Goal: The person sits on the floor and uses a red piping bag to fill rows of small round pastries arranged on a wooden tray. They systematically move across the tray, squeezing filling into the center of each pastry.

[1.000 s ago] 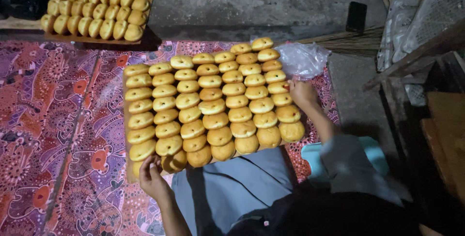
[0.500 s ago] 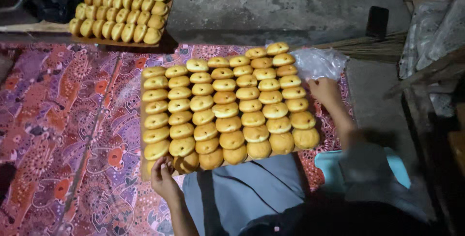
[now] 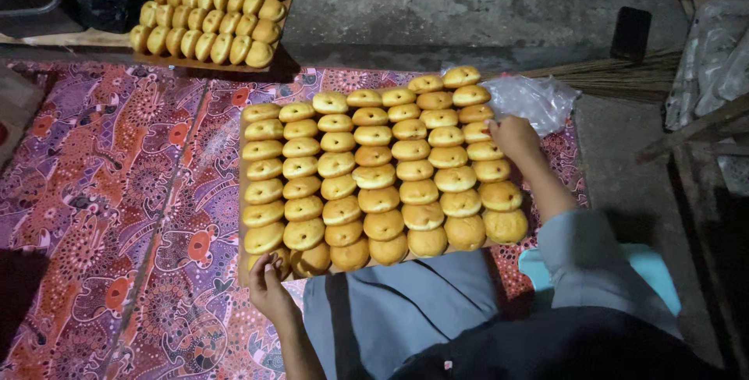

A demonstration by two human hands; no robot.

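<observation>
- I see a patterned purple-red mat [image 3: 117, 193] on a concrete floor [image 3: 468, 5], with a second tray of buns [image 3: 214, 9] at 11 o'clock.
- Since half a second ago, the view has drifted; my grip is unchanged.
- The tray of golden round buns [image 3: 374, 173] lies centred.
- My left hand [image 3: 269, 286] curls its fingers on the 7 o'clock corner; my right hand [image 3: 515, 136] pinches the 2 o'clock edge.
</observation>
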